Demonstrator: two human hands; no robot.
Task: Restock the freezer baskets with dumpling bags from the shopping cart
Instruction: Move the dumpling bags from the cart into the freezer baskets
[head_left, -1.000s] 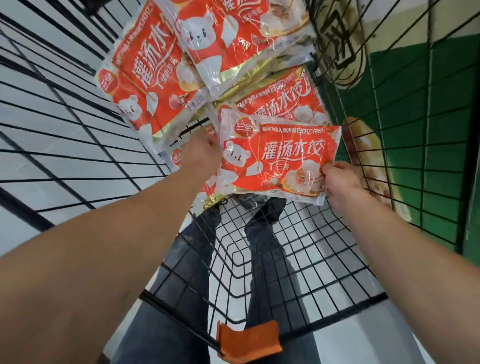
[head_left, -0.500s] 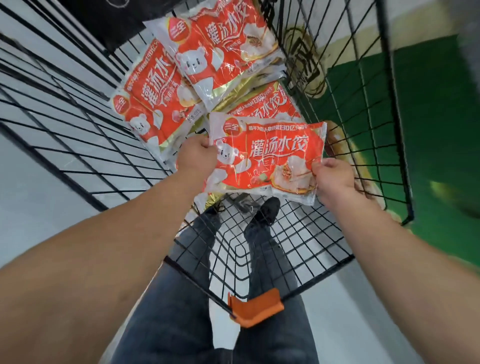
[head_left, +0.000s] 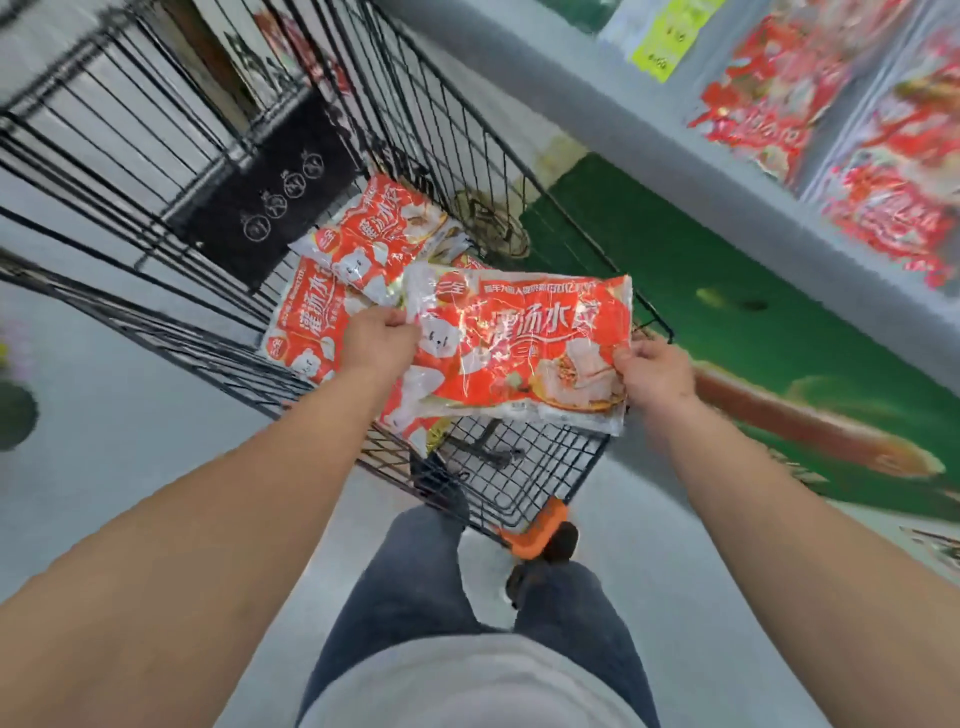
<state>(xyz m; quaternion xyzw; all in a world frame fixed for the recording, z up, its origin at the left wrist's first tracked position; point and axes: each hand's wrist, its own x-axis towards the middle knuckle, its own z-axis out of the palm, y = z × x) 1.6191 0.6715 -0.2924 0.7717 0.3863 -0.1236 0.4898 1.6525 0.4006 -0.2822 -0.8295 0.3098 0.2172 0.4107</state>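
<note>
1. Shop aisle, pale grey floor, and a chest freezer (head_left: 675, 156) runs along the person's right side with a green printed front panel. Its top looks glassy, and there are blurry red packs under it, too smeared to read.

2. The black wire shopping cart (head_left: 545, 467) sits right in front of the legs. More dumpling bags (head_left: 374, 234) are piled at its far end, overlapping each other.

3. The one that matters is the held dumpling bag (head_left: 519, 343), up over the cart's near end, roughly level with the rim. Its long axis runs left to right across the body, print side up.

4. The left hand (head_left: 379, 345) has its fingers curled round the bag's left short edge. The right hand (head_left: 654, 371) pinches the right short edge, thumb on top. So it's stretched between both hands, one at each end.

5. Key relation, I'd say: the freezer is off to the right and further up, so the right hand is the nearer one and the bag would travel end-first that way. My guess is the right end leads and the left follows.

6. I can't tell which basket has room, since that corner is pure motion blur.
</note>
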